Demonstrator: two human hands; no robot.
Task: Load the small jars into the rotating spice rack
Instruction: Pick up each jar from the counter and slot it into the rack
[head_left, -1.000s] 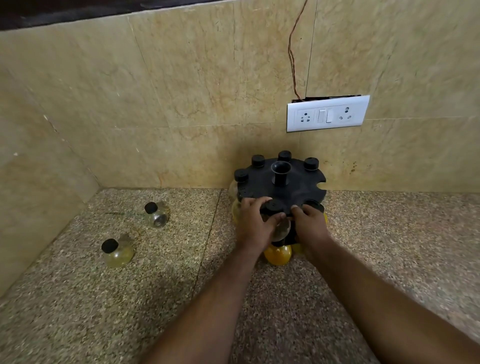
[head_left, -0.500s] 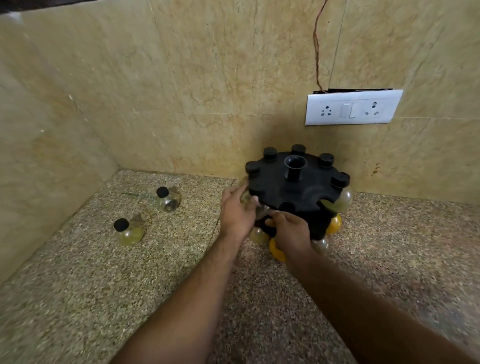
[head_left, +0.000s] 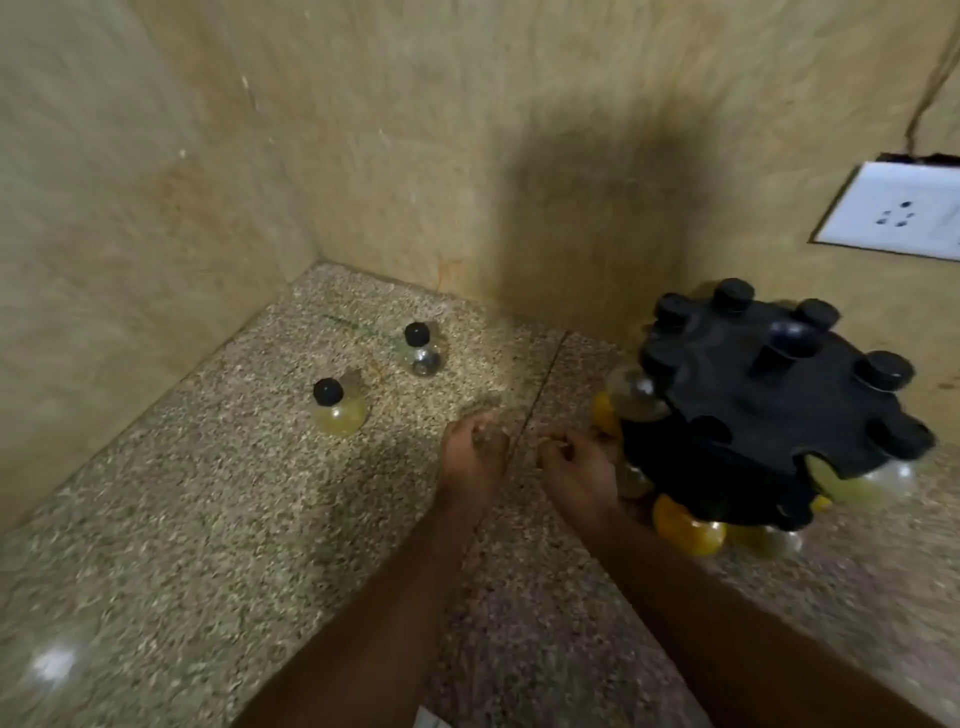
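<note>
The black rotating spice rack (head_left: 769, 410) stands at the right against the wall, with several black-capped jars hanging in its slots. Two loose jars stand on the granite counter at the left: a yellowish jar (head_left: 337, 410) nearer me and a clear jar (head_left: 423, 351) farther back. My left hand (head_left: 475, 460) hovers over the counter between the rack and the loose jars, fingers loosely curled and holding nothing. My right hand (head_left: 579, 467) is just left of the rack's lower tier, fingers curled, also holding nothing. The frame is blurred.
Tiled walls meet in a corner behind the loose jars. A white socket plate (head_left: 898, 215) sits on the back wall above the rack, with a wire running up from it. The speckled counter (head_left: 208, 545) stretches toward me.
Both hands have come off the rack and moved left over the counter. The view has swung left, so the rack now sits at the right.
</note>
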